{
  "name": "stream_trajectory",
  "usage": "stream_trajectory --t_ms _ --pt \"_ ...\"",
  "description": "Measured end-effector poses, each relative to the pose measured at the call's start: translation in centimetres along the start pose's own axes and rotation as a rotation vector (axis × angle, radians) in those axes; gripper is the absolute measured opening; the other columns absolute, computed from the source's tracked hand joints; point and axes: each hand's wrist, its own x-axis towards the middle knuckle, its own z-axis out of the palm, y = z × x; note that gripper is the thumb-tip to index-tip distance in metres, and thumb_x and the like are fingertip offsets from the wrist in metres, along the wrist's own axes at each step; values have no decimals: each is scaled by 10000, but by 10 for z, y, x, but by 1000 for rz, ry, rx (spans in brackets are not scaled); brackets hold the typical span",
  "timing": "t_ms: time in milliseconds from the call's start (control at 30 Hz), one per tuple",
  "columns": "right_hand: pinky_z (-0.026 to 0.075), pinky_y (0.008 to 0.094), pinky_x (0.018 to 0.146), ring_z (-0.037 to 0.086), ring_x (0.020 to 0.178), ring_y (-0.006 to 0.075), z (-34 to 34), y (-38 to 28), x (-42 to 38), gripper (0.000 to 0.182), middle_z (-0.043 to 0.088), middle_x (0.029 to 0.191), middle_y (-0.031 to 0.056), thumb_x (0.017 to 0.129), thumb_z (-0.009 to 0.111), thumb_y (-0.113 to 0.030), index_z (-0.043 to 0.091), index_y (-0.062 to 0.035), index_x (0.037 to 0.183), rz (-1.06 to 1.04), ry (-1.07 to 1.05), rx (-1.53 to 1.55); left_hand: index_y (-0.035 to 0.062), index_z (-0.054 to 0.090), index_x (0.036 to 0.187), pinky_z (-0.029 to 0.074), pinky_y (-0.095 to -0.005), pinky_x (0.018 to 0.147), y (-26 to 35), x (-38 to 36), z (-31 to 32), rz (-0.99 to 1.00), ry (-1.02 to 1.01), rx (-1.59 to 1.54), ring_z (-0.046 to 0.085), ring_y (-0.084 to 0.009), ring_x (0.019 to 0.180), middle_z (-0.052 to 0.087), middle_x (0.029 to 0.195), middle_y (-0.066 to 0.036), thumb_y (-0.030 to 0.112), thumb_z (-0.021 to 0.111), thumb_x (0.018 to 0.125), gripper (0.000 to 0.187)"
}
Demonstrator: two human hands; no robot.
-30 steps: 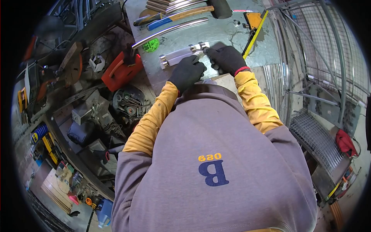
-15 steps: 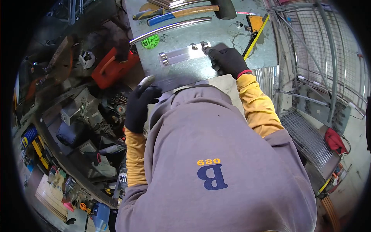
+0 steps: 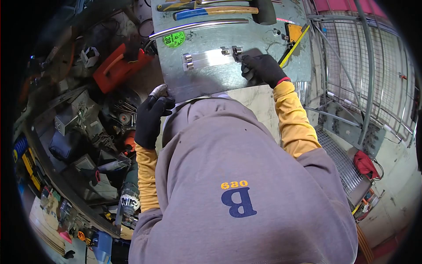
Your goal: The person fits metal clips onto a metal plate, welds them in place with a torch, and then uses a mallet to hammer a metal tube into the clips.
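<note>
A flat shiny metal plate [image 3: 209, 59] lies on the grey metal tabletop [image 3: 206, 83], with small curled metal clips [image 3: 188, 61] at its left end. More small clips [image 3: 226, 51] are near its right end. My right hand [image 3: 263, 70], in a black glove, has its fingers bent together at a small metal clip [image 3: 238, 56] on that right end; the fingertips partly hide the contact. My left hand [image 3: 153, 116], also gloved, is at the table's near left corner. One light-grey fingertip reaches the edge there, the other fingers are loosely bent apart, and I see nothing held.
Beyond the plate lie a curved metal tube [image 3: 200, 27], a hammer [image 3: 220, 13], a green round sticker [image 3: 174, 39] and a yellow-edged measuring tool [image 3: 295, 44]. An orange tool case [image 3: 116, 68] and cluttered shelves are at left. Wire-mesh frames [image 3: 347, 53] stand at right.
My left hand has come up to the table corner, its grey fingertip now at the edge. My right hand stays by the plate's right end. The view has shifted slightly.
</note>
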Motion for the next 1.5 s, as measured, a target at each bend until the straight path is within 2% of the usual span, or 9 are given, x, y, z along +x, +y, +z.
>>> stream_trajectory --t_ms 433,633,900,967,1033,1233,1300,1333,1500 --pt "529 295 583 683 647 140 2 5 4 481 756 788 65 935 747 -522 771 -44 888 -61 26 -40 -6 520 1516 594 -325 859 -9 4 -10 -16 7 -48 724 -189 1018 748 1121 -117 244 556 1060 521" --pt "532 282 647 695 675 134 7 0 -2 393 765 822 69 994 662 -408 764 -37 912 18 52 -24 15 510 1523 583 -326 880 -18 12 -27 12 50 -84 707 -180 1029 735 1140 -104 282 555 1059 538" --pt "416 219 549 541 598 75 7 6 0 381 628 748 8 1049 626 -364 718 -15 927 11 43 -8 26 510 1523 579 -348 922 -53 21 -79 96 102 -85 694 -188 1102 709 1236 -87 355 523 1098 538" --pt "472 236 586 604 636 100 -8 22 14 366 677 802 39 1051 598 -347 719 -16 953 41 -19 -1 16 512 1518 580 -356 938 -55 20 -85 48 130 -131 692 -191 1119 702 1253 -91 372 484 1118 536" --pt "527 254 623 667 675 125 -8 18 14 354 726 856 70 1052 570 -330 719 -18 978 72 -80 9 27 511 1522 588 -331 873 -64 20 -95 49 179 -198 705 -180 1056 738 1182 -96 327 568 1072 544" --pt "531 256 617 660 686 135 -23 25 25 357 717 866 67 1059 625 -349 720 -6 1032 257 -50 279 31 514 1526 574 -338 897 -80 18 -119 -19 172 -215 695 -187 1067 730 1201 -92 339 597 1056 568" --pt "540 258 625 645 671 132 -31 31 35 376 713 874 76 1046 656 -363 724 7 1059 321 -317 551 19 482 1550 563 -354 952 -86 17 -127 -65 157 -153 694 -201 1128 696 1266 -95 370 496 1106 566" --pt "540 258 625 645 671 132 -30 31 33 376 713 874 76 1046 656 -363 724 7 1059 328 -313 550 18 517 1521 567 -344 902 -87 15 -129 -72 194 -230 697 -198 1068 725 1212 -103 371 610 1045 599" --pt "493 254 594 558 632 103 -20 16 21 368 634 800 26 1044 666 -353 717 12 1046 267 -90 315 20 502 1538 567 -346 905 -95 9 -143 -96 213 -230 697 -199 1068 720 1218 -103 376 607 1047 615"
